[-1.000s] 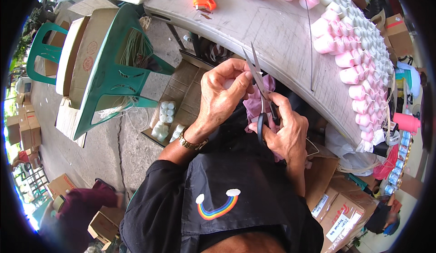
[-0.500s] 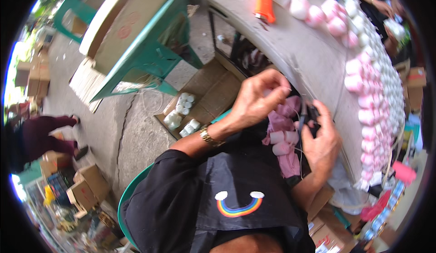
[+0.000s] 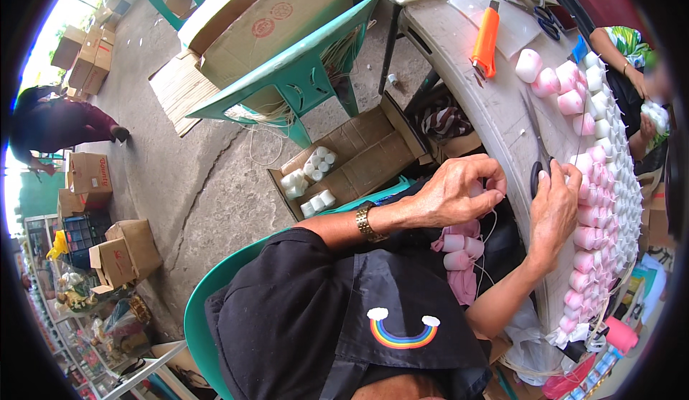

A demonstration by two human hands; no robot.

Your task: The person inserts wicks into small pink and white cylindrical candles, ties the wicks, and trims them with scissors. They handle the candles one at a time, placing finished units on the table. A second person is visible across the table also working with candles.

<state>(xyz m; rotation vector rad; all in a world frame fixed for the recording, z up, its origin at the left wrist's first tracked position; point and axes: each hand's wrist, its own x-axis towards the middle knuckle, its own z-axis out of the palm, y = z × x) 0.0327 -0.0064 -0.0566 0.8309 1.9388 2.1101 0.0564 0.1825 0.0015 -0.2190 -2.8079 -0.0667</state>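
My left hand (image 3: 470, 192) is above my lap, its thumb and fingers pinched round a small pale piece that looks like a candle, mostly hidden by the fingers. A thin white string hangs below it. My right hand (image 3: 556, 217) is at the table edge with its fingers closed at the black handle of a pair of scissors (image 3: 536, 123); the blades point away across the tabletop. Several pink-and-white candles (image 3: 457, 250) rest on pink cloth (image 3: 463, 284) in my lap, under my left hand. Beyond my right hand stand rows of pink-tipped candles (image 3: 588, 217) and white ones with wicks.
An orange cutter (image 3: 486, 41) and a second pair of scissors (image 3: 545, 19) lie on the grey table (image 3: 445, 30). Left of me, an open carton (image 3: 373, 152) on the floor holds white candles. A green chair (image 3: 294, 87) bears a large box. A co-worker's hands (image 3: 646, 98) hold white pieces at far right.
My right hand has moved the scissors from above my lap onto the table edge. My left hand stays pinched. The view has shifted, and a person at far left has walked on.
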